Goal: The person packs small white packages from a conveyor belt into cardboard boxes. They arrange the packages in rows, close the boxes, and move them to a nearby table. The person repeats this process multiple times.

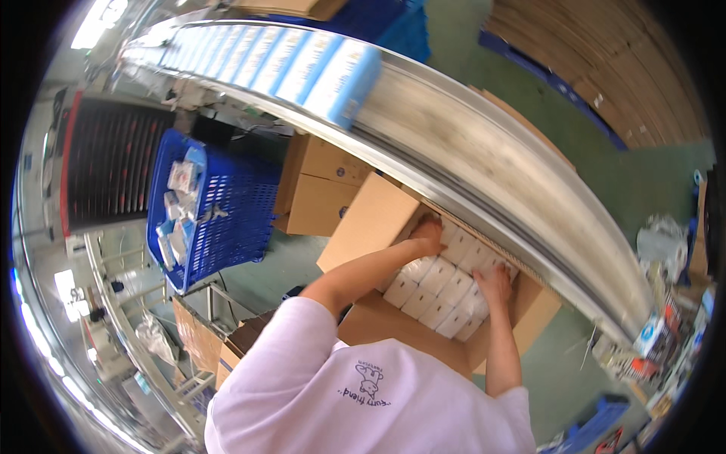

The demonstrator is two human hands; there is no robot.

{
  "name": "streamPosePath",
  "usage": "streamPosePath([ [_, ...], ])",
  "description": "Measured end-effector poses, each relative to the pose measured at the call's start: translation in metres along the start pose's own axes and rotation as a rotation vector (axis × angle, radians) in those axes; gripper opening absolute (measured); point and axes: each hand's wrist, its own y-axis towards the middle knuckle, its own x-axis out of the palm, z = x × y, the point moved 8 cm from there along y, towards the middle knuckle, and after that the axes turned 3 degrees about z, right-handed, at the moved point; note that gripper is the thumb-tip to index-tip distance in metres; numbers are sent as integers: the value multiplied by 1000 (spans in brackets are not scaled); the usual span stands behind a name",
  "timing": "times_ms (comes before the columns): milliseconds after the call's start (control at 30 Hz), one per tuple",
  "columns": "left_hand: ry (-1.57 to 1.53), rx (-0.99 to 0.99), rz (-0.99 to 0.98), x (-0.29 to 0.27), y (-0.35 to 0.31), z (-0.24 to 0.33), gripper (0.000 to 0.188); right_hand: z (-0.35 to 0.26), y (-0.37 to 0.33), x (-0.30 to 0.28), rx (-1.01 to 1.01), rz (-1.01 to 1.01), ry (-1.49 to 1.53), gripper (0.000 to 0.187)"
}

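An open cardboard carton point(372, 219) stands in front of me with its flaps spread. Rows of white packs point(436, 276), each with a small dark mark on its end, fill it. My left hand point(428, 234) reaches into the far left corner and touches the packs there; its thumb is apart and its fingertips are partly hidden. At the right side of the carton, my right hand point(494, 286) lies on the packs with its fingers spread. Neither hand visibly lifts a pack.
Beyond the carton runs a conveyor point(484, 132) carrying a row of blue-and-white packages point(333, 79). A blue basket point(234, 216) with loose packs and wrappers stands left, near another cardboard box point(321, 185). Stacked flat cardboard point(605, 68) lies at the far right.
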Motion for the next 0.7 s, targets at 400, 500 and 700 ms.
streamPosePath([
  [400, 20, -553, 848, -489, -102, -293, 76, -110, 0, -256, -582, 412, 840, 14],
  [500, 115, -524, 842, -508, -74, -295, 98, -103, 32, -236, -483, 471, 618, 16],
  [700, -109, -538, 290, -461, -7, -239, 110, -107, 39, -221, -451, 256, 670, 39],
])
